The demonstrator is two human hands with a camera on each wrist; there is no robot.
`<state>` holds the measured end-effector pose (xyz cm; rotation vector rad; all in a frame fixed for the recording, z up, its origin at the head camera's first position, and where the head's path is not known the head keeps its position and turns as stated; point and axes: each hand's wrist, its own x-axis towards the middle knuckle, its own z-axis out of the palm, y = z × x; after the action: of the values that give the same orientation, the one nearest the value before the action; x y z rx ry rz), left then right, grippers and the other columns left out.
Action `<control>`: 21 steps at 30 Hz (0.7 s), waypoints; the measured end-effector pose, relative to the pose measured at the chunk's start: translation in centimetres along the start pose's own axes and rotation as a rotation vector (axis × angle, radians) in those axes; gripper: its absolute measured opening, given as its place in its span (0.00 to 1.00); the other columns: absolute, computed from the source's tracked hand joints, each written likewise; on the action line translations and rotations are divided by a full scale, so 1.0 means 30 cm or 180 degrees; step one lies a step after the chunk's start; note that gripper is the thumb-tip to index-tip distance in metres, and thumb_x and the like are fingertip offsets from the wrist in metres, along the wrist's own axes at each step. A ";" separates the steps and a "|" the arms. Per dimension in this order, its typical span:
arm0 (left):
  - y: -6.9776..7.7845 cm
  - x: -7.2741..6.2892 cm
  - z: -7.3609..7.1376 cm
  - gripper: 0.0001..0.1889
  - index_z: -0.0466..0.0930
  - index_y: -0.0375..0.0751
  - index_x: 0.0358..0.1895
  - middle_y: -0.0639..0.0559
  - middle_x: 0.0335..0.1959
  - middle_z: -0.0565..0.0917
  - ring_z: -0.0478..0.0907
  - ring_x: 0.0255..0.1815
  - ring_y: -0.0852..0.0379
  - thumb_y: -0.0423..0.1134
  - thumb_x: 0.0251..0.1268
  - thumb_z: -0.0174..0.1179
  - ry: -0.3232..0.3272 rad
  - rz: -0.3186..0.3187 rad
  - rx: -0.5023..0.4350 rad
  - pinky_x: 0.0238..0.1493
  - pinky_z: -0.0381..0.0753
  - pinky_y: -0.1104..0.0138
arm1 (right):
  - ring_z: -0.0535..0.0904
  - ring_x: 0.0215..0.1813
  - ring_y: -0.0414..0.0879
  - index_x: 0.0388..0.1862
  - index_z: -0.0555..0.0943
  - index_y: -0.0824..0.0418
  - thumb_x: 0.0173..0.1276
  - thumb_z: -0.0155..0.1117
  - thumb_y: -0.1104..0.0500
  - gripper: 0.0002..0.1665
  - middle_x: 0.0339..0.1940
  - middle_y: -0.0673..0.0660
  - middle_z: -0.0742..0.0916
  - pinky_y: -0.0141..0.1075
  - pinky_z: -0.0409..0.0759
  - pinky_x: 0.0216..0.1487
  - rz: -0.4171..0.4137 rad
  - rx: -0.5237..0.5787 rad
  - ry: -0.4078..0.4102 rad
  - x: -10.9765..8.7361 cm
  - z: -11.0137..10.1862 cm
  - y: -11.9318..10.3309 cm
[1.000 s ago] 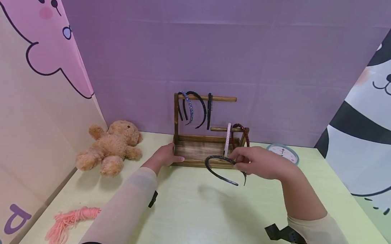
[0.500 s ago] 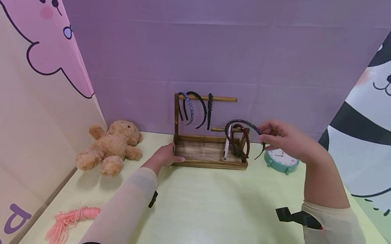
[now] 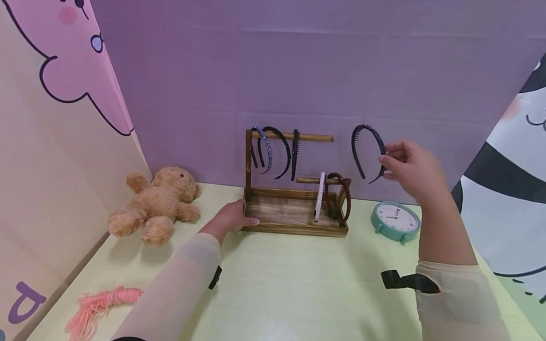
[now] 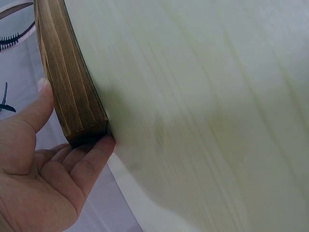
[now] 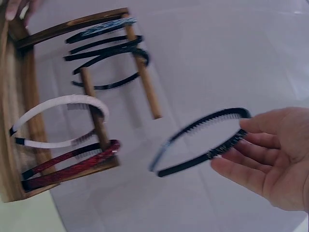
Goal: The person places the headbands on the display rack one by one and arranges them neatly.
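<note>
My right hand [image 3: 410, 168] pinches a black beaded headband [image 3: 367, 127] by one side, held up in the air with its ends down. It hangs to the right of the upper rod [image 3: 319, 138] of a wooden headband rack [image 3: 293, 230]. On that rod are a blue glittery headband [image 3: 268, 153] and two black ones. A pale pink headband [image 3: 320, 197] and a dark red headband [image 3: 347, 208] hang on the lower rod [image 3: 305, 180]. My left hand [image 3: 229, 216] grips the rack's front left corner, thumb on the front wall and fingers round the end [image 4: 87, 130].
A teal alarm clock [image 3: 395, 220] lies face up right of the rack. To the left sits a brown teddy bear [image 3: 161, 204], and nearer me lies a bundle of pink yarn [image 3: 106, 302]. A purple cloth wall [image 3: 303, 66] stands behind the table.
My right hand has lifted the black headband from in front of the rack, up and to the right, and the clock has come into full view. My left hand has stayed on the rack.
</note>
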<state>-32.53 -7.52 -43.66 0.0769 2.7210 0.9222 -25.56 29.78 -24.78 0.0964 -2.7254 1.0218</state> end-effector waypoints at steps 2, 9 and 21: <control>0.000 0.000 -0.002 0.48 0.52 0.36 0.77 0.39 0.75 0.63 0.61 0.75 0.43 0.54 0.62 0.66 -0.0002 0.0009 0.0000 0.74 0.61 0.51 | 0.81 0.53 0.57 0.68 0.68 0.64 0.74 0.53 0.41 0.35 0.55 0.64 0.79 0.30 0.84 0.44 0.0085 0.0012 0.0194 0.033 0.028 0.000; 0.000 0.002 -0.001 0.48 0.52 0.36 0.77 0.40 0.75 0.64 0.61 0.75 0.44 0.55 0.62 0.66 0.0014 0.0036 0.0052 0.74 0.61 0.52 | 0.82 0.49 0.52 0.65 0.71 0.62 0.75 0.54 0.46 0.28 0.53 0.61 0.81 0.30 0.84 0.44 0.0139 0.0136 0.0656 0.126 0.141 -0.001; -0.013 0.023 0.004 0.49 0.52 0.37 0.77 0.41 0.75 0.64 0.61 0.75 0.44 0.56 0.61 0.66 -0.0005 -0.0011 0.0074 0.74 0.62 0.52 | 0.81 0.49 0.52 0.63 0.72 0.64 0.75 0.56 0.52 0.24 0.52 0.62 0.81 0.37 0.80 0.47 -0.0042 0.0564 0.0624 0.196 0.328 -0.049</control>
<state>-33.15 -7.65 -44.15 0.0773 2.7299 0.8892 -32.93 22.33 -29.65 0.0410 -2.4534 1.2001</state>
